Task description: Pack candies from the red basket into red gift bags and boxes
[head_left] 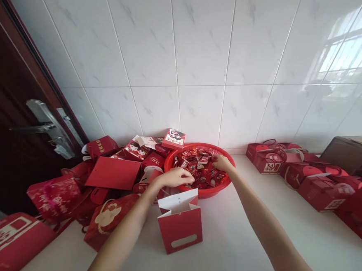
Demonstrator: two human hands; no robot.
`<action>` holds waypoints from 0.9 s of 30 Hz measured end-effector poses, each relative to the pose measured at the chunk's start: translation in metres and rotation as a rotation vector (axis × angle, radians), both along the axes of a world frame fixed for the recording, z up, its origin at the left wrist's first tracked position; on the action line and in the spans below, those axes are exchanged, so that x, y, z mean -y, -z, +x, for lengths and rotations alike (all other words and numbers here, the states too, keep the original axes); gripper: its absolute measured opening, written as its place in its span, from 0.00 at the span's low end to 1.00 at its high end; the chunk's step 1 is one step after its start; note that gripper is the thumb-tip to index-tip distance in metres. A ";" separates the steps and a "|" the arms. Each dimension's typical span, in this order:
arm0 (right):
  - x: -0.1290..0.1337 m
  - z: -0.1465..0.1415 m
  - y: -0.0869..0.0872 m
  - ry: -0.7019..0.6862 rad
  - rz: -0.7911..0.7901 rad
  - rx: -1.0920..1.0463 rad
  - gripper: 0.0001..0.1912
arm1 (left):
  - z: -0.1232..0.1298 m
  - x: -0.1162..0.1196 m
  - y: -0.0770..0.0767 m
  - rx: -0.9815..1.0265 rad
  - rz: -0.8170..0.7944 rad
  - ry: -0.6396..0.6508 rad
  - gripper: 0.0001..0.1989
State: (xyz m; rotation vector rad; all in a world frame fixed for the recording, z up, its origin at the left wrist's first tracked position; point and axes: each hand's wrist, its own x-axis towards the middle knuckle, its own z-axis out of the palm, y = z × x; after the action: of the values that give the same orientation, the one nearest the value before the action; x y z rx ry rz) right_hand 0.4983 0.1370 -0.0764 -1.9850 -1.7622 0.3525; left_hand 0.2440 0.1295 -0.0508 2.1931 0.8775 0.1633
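Box of red card [181,228], white-lined, open-topped, long axis upright on the white surface [238,247] by the near rim of the round red plastic basket [209,192], closer to the left hand [177,177], fingers curled, than to the right hand [222,162], fingertips among small red-wrapped packets [194,167], hold in either impossible to tell.

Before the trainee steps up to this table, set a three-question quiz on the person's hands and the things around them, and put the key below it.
1. True or false: the open red cardboard gift box with a white inside stands on the smooth white tabletop.
2. What fills the round red plastic basket?
A) green apples
B) small red-wrapped packets
C) folded white towels
3. Fill the gap: the ____ hand is at the basket's right side.

Key:
1. True.
2. B.
3. Right: the right hand is there, while the left hand is near the basket's front-left rim.
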 end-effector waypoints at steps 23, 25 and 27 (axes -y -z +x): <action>0.003 0.012 0.006 -0.008 0.434 -0.621 0.12 | 0.061 -0.042 0.017 -0.185 0.292 -0.028 0.32; 0.000 0.014 0.011 -0.013 0.422 -0.650 0.09 | 0.067 -0.046 0.018 -0.180 0.310 -0.035 0.31; -0.004 0.016 0.015 -0.017 0.392 -0.661 0.05 | 0.072 -0.050 0.020 -0.169 0.328 -0.042 0.30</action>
State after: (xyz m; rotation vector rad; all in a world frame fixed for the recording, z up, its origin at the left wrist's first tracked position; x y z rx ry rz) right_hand 0.5140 0.1411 -0.0919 -1.3649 -1.2985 0.5454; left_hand 0.3156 0.1791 -0.0709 2.5228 1.0517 0.1518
